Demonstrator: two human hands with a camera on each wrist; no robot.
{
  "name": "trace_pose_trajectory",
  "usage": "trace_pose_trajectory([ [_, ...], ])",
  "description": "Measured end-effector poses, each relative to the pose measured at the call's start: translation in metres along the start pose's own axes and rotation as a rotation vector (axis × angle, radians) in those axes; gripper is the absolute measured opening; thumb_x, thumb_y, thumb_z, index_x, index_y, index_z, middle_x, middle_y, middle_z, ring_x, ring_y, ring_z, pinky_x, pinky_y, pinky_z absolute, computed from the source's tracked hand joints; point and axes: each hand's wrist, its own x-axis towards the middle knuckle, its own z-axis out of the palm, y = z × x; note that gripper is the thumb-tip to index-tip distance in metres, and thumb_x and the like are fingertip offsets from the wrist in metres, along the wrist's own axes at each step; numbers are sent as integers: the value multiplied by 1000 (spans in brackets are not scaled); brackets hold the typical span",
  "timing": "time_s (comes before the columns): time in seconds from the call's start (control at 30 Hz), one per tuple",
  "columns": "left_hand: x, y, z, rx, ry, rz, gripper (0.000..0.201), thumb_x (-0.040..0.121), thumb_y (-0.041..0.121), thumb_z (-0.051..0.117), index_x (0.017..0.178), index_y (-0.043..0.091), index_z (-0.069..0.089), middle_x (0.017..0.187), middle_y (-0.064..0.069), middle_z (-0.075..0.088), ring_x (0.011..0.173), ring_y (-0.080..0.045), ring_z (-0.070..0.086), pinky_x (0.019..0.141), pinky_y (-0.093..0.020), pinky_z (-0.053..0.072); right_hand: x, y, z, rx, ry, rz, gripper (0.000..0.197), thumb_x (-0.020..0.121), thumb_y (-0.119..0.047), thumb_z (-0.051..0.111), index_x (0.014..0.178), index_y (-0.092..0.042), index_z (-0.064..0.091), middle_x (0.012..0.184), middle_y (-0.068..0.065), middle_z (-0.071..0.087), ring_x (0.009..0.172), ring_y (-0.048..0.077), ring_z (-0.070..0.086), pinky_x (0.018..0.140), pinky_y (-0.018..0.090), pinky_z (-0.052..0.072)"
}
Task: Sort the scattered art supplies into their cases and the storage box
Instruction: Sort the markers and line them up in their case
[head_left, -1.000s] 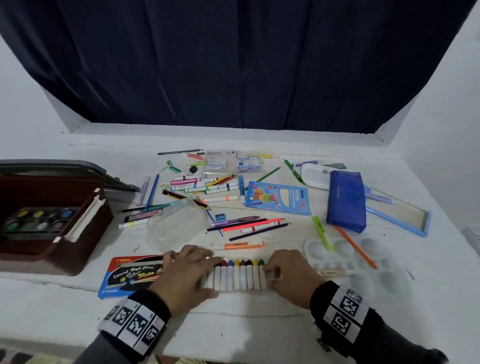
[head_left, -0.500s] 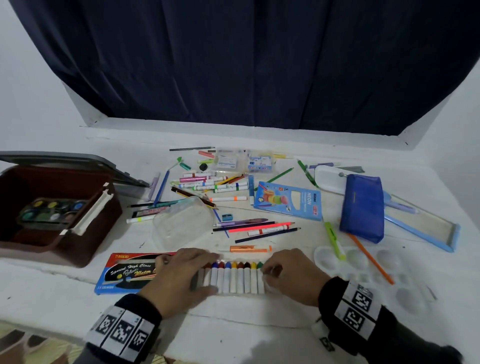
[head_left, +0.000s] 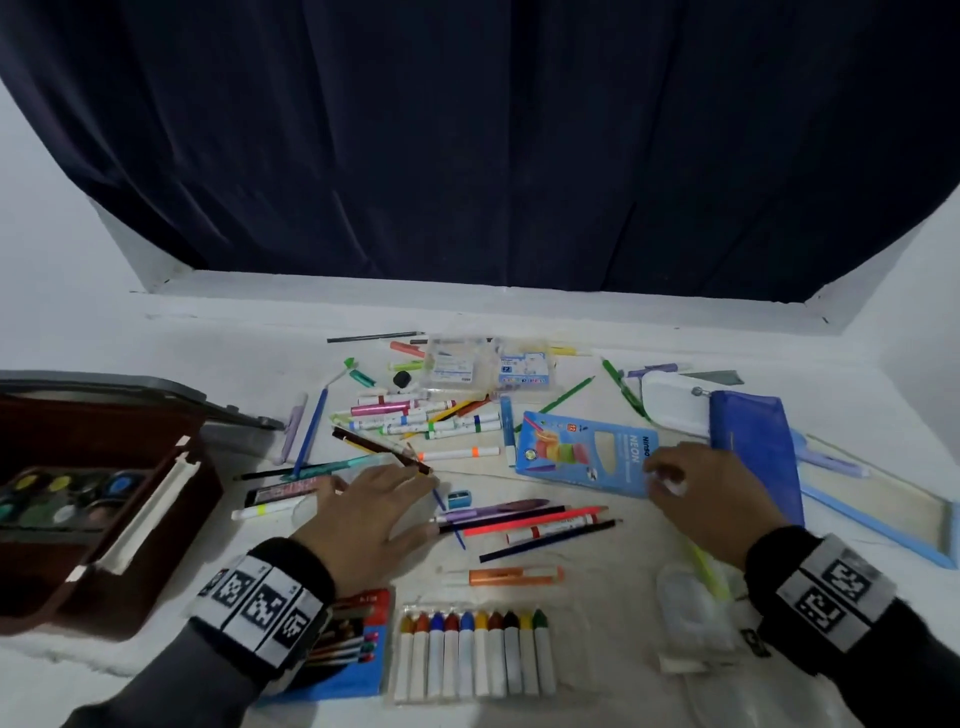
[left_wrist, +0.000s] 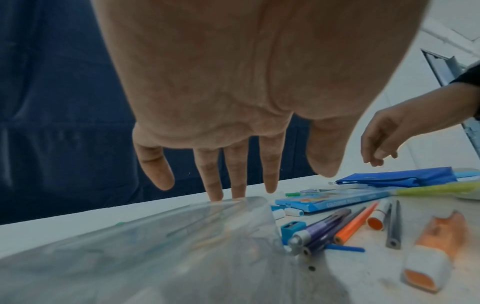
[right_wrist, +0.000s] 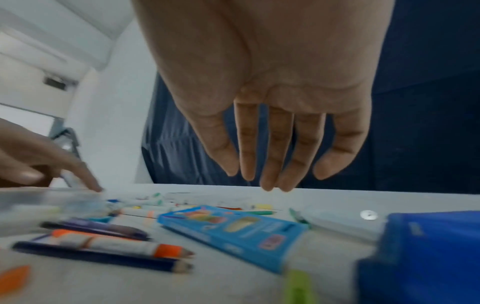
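Clear plastic lid (left_wrist: 161, 242) under flat left hand (head_left: 363, 519).

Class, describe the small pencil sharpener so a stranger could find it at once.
Start at the light blue coloured-pencil box in the middle of the white table. Just nearer and to its left, the sharpener lies beside a bunch of pens and pencils. It is the only small blue block among long, thin things.

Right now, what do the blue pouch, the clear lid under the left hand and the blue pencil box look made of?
Blue pouch: seemingly woven fabric, matte, soft folds, zipper pull at one end.
Clear lid: likely thin plastic, glossy; pens show through it.
Blue pencil box: probably printed cardboard, slight sheen, sharp folded edges.
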Motion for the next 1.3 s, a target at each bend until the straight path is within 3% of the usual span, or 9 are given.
trace_pose_trajectory([
  [0.13,-2,0,-4,-3,48,30,101,62,93,-14,145,52,27,146,24,39,137,-5,31,100,-42,19,18,41,-18,-241,-93,168,27,87,-30,65,114,-22,66,111,3,67,103,26,60,86,39,52],
  [0.33,0,24,-19,-60,31,108,85,74,85,-8,146,52,24,138,28,40,130,3,35,98,-36,19,20,63,-28,-504,-112,194,47,90,-48,58,131,-26,53,124,4,55,113,30,52,88,39,49],
  [0.53,38,59,-9,-27,48,224,58,95,65,22,149,45,25,137,14,43,127,-11,40,101,-35,31,32,72,-15,-399,-309,369,77,89,-71,42,149,-25,25,146,10,39,125,35,50,99,45,46],
  [0.67,63,80,-6,4,106,279,51,100,55,34,149,40,30,145,9,42,130,-15,39,102,-37,36,29,67,-4,-432,-347,370,72,87,-65,52,143,-23,35,145,7,40,125,34,49,98,41,46],
  [0.83,67,73,-21,-63,213,260,44,101,48,42,144,40,39,120,9,58,110,-15,56,91,-34,44,27,57,-7,-338,-242,279,21,87,-23,56,108,-20,55,120,6,61,106,26,60,82,30,49],
  [0.97,64,35,-49,-187,375,127,32,98,41,52,130,36,54,94,12,64,82,-11,58,75,-29,48,27,28,-9,-300,-111,158,19,88,-25,55,106,-25,58,108,0,65,96,24,64,68,27,43],
  [1.07,71,-8,-70,-209,432,-67,29,95,35,57,124,33,57,88,11,65,78,-13,58,75,-31,50,31,-2,-5,-334,-178,65,12,90,-34,53,95,-23,55,103,-3,60,93,21,63,66,27,40],
  [1.17,85,-52,-85,-258,453,-257,33,95,28,57,127,28,58,100,1,68,81,-19,59,82,-34,52,42,-27,6,-384,-303,5,15,92,-41,50,96,-26,50,109,-2,58,97,20,62,71,28,42],
  [1.3,108,-91,-87,-308,412,-420,39,96,24,56,134,20,53,118,-11,60,96,-25,57,90,-34,48,72,-72,24,-377,-284,-104,22,94,-46,45,97,-27,55,99,-2,58,93,19,61,73,30,45],
])
